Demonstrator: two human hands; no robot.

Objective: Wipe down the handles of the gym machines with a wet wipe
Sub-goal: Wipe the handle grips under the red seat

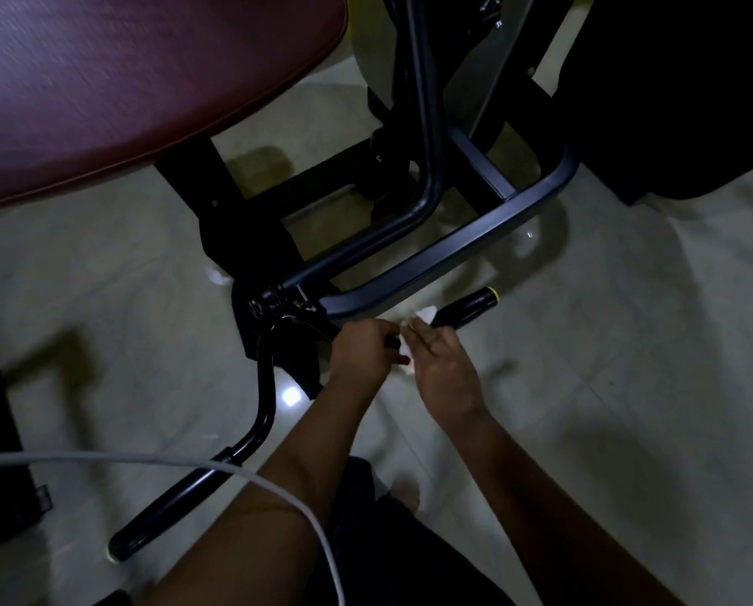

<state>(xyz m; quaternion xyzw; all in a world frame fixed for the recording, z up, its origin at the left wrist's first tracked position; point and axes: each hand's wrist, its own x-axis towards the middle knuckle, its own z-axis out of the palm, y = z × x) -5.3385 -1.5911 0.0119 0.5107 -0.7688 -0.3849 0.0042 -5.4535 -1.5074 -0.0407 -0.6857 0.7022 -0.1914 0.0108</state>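
Plainly, with the left hand [361,349] clamped on the black metal bar [324,329] just beside the yellow-tipped black rubber handle [468,308] and the right hand [442,369] pinching the crumpled white wet wipe [427,314] round that handle's near end, the small wad may slip, leaving the tip unwiped.

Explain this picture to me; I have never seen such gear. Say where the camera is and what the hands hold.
One picture, from a camera worn on the person's head, looking down at their arms. It shows a gym machine with a maroon padded seat, on a pale tiled floor. The left hand grips a black handle with a yellow-ringed end. The right hand holds a white wet wipe against it. A second handle sticks out lower left; a grey cable crosses the view.
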